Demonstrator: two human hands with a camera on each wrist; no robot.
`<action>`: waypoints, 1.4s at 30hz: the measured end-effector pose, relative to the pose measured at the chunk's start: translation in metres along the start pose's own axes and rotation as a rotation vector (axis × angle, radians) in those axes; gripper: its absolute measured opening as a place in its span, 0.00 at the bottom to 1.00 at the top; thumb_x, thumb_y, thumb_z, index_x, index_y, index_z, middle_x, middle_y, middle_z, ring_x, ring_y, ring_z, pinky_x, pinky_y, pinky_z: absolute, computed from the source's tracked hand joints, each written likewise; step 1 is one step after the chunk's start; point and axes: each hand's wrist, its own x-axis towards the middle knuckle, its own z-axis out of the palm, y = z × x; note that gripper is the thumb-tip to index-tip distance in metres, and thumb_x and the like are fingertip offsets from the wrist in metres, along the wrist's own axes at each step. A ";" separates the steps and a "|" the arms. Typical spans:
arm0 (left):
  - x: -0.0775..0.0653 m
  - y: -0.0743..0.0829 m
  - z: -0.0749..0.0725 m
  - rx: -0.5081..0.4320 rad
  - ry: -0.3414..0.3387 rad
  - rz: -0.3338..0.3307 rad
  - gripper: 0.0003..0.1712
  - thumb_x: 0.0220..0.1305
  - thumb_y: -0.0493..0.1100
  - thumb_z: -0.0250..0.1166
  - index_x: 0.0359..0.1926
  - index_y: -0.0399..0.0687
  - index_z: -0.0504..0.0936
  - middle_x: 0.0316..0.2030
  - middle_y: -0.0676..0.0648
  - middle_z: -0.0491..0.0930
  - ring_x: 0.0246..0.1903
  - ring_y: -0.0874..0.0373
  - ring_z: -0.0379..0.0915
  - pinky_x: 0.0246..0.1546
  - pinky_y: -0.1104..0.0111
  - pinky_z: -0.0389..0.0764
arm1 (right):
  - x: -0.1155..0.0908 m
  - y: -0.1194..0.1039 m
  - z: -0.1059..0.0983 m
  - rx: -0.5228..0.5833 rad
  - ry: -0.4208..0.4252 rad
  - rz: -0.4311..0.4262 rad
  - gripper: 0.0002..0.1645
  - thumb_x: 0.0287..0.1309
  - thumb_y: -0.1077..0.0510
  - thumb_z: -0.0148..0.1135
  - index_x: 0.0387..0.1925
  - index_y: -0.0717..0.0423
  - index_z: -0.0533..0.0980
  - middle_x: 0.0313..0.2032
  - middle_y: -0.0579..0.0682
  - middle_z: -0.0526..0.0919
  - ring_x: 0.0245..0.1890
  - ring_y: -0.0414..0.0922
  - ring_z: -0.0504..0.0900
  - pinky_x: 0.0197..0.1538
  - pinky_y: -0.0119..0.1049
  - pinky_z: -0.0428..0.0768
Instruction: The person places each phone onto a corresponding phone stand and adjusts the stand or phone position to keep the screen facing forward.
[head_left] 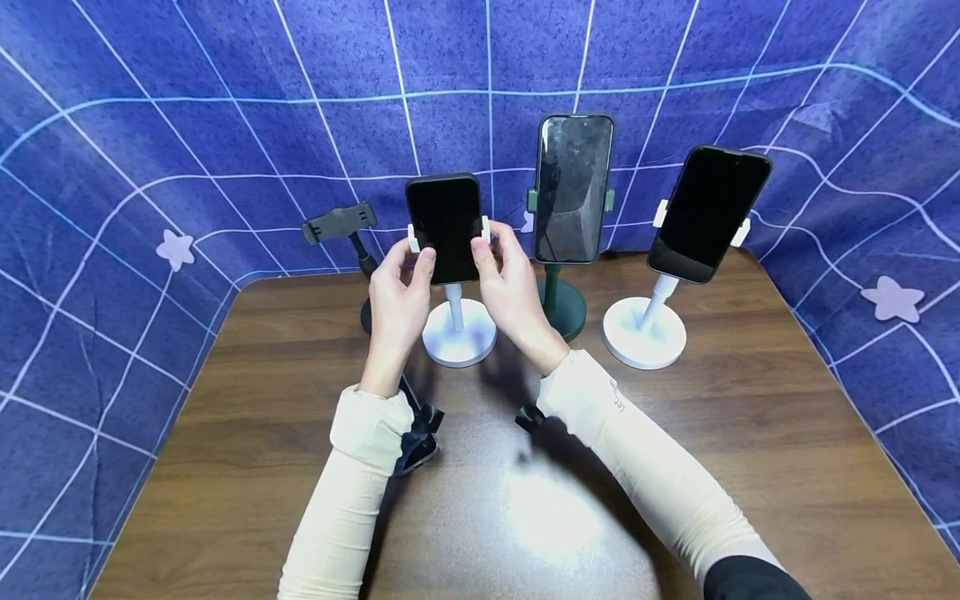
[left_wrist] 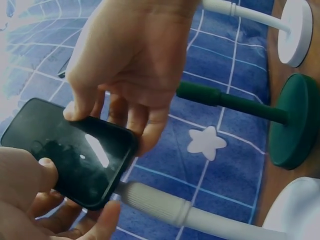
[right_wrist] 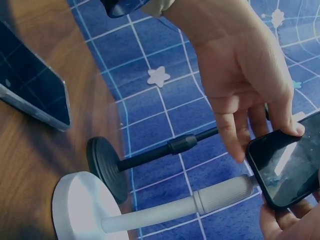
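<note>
A small black smartphone (head_left: 444,225) sits in the white clamp of a white phone stand (head_left: 459,333), screen toward me. My left hand (head_left: 400,296) pinches its left edge, thumb on the front and fingers behind. On the opposite edge, my right hand (head_left: 513,287) does the same, its thumb over the screen's border. In the left wrist view, the phone (left_wrist: 75,150) reflects a bright streak, and the stand's ribbed grey-white neck (left_wrist: 155,202) runs down from behind it. The right wrist view has the phone (right_wrist: 290,160) at its right edge, with fingers at both sides.
To the right stand a green holder (head_left: 564,308) with a large phone (head_left: 573,187) and a white one (head_left: 645,333) with a tilted phone (head_left: 708,212). A phoneless black stand (head_left: 340,223) is at left. Another phone (head_left: 420,452) lies beside my left sleeve. Blue gridded cloth (head_left: 300,133) surrounds the wooden table.
</note>
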 end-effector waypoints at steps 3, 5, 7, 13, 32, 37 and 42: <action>-0.006 -0.005 0.003 0.066 -0.030 -0.059 0.21 0.72 0.55 0.55 0.34 0.40 0.79 0.26 0.42 0.79 0.27 0.52 0.72 0.31 0.60 0.71 | -0.003 0.002 0.002 -0.036 -0.036 0.021 0.18 0.74 0.47 0.48 0.53 0.56 0.71 0.34 0.52 0.74 0.32 0.44 0.72 0.38 0.37 0.72; -0.010 -0.007 0.005 0.093 -0.054 -0.100 0.26 0.73 0.58 0.52 0.28 0.41 0.76 0.23 0.42 0.79 0.27 0.53 0.75 0.31 0.61 0.74 | -0.005 0.004 0.002 -0.073 -0.058 0.034 0.17 0.74 0.47 0.47 0.45 0.56 0.71 0.31 0.52 0.73 0.31 0.45 0.71 0.35 0.37 0.71; -0.012 -0.009 0.008 0.094 -0.071 -0.128 0.29 0.73 0.60 0.51 0.27 0.41 0.75 0.24 0.41 0.81 0.28 0.54 0.80 0.34 0.61 0.79 | -0.006 0.004 0.003 -0.109 -0.066 0.036 0.18 0.74 0.46 0.45 0.37 0.57 0.70 0.27 0.52 0.70 0.28 0.46 0.69 0.32 0.38 0.69; -0.013 -0.010 0.013 0.054 -0.080 -0.150 0.30 0.73 0.62 0.49 0.30 0.38 0.76 0.27 0.36 0.84 0.32 0.46 0.83 0.38 0.56 0.81 | -0.004 0.006 0.003 -0.143 -0.055 0.031 0.20 0.75 0.47 0.44 0.30 0.57 0.68 0.24 0.53 0.68 0.25 0.48 0.68 0.29 0.38 0.67; -0.021 -0.034 0.015 -0.033 -0.208 -0.145 0.21 0.74 0.52 0.52 0.57 0.43 0.75 0.51 0.40 0.82 0.48 0.55 0.80 0.42 0.61 0.84 | -0.010 0.023 -0.005 -0.174 -0.175 0.122 0.18 0.75 0.44 0.43 0.41 0.54 0.70 0.34 0.55 0.81 0.33 0.45 0.80 0.37 0.42 0.78; -0.028 -0.045 0.009 0.023 -0.241 -0.161 0.23 0.74 0.55 0.51 0.58 0.44 0.75 0.48 0.39 0.82 0.43 0.53 0.80 0.38 0.61 0.85 | -0.016 0.030 -0.008 -0.134 -0.203 0.165 0.19 0.74 0.46 0.45 0.43 0.55 0.74 0.35 0.54 0.85 0.34 0.46 0.85 0.40 0.42 0.83; -0.031 -0.055 -0.002 0.104 -0.243 -0.129 0.22 0.75 0.55 0.51 0.57 0.46 0.77 0.47 0.42 0.83 0.39 0.54 0.79 0.36 0.60 0.84 | -0.025 0.041 -0.008 -0.182 -0.237 0.216 0.19 0.73 0.46 0.48 0.36 0.53 0.79 0.28 0.51 0.85 0.28 0.43 0.84 0.30 0.37 0.82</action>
